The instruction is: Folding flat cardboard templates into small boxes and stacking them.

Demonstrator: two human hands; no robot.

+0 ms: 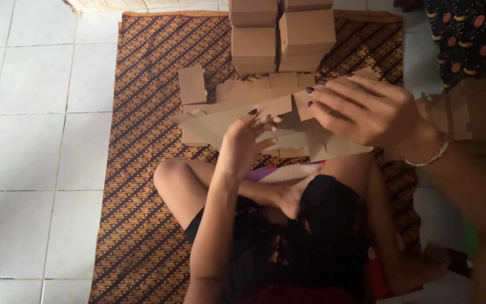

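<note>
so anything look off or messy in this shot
Nothing stands out. Both hands, left hand and right hand, hold a flat cardboard blank; folded boxes stand stacked neatly on the patterned mat.

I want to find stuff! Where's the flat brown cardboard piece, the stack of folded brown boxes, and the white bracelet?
Flat brown cardboard piece (226,115), head view, on its left panel.
Stack of folded brown cardboard boxes (307,31), head view, on a right-hand box.
White bracelet (431,157), head view, on the band at the right wrist.
</note>
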